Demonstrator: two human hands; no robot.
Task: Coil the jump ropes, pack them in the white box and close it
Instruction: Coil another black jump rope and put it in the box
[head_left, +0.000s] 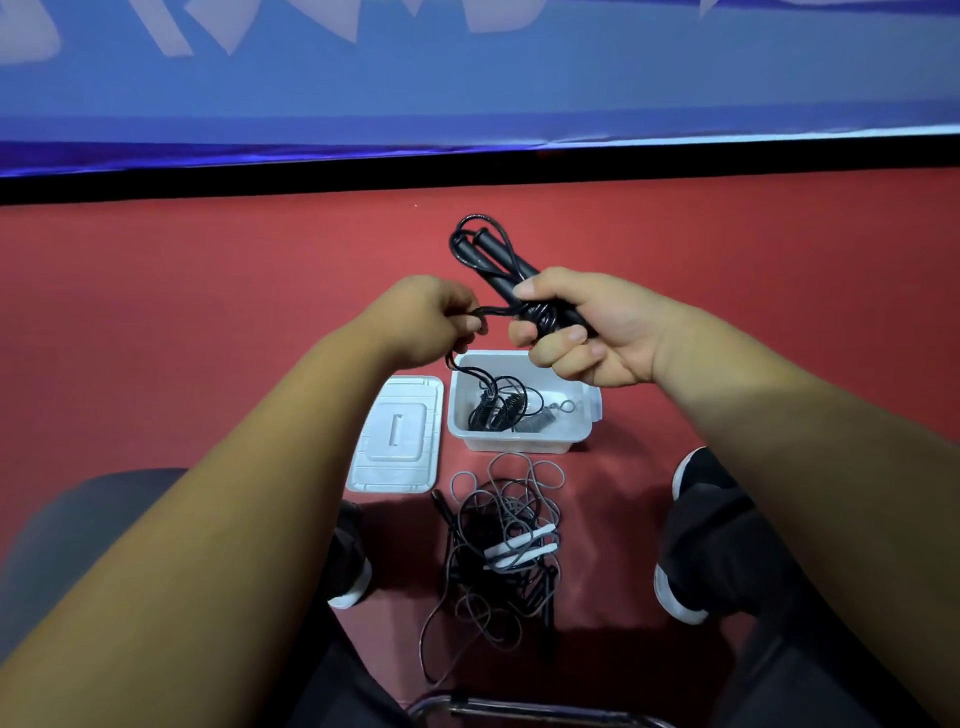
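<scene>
My right hand (582, 332) grips a black jump rope (488, 254) by its two handles and a bundle of coiled cord, held above the white box (519, 439). My left hand (431, 322) pinches the rope's loose cord just left of the bundle; the cord's tail hangs down into the box. The box stands open on the red floor and holds a coiled black rope and a small grey item. Its white lid (397, 434) lies flat to the left of it. In front of the box lies a tangled pile of grey and black ropes (504, 540) with white handles.
My two feet in black shoes with white soles (685, 587) stand on either side of the tangled pile. A metal chair frame (519, 709) shows at the bottom edge. A blue banner wall (467, 93) with a black base runs along the far side of the floor.
</scene>
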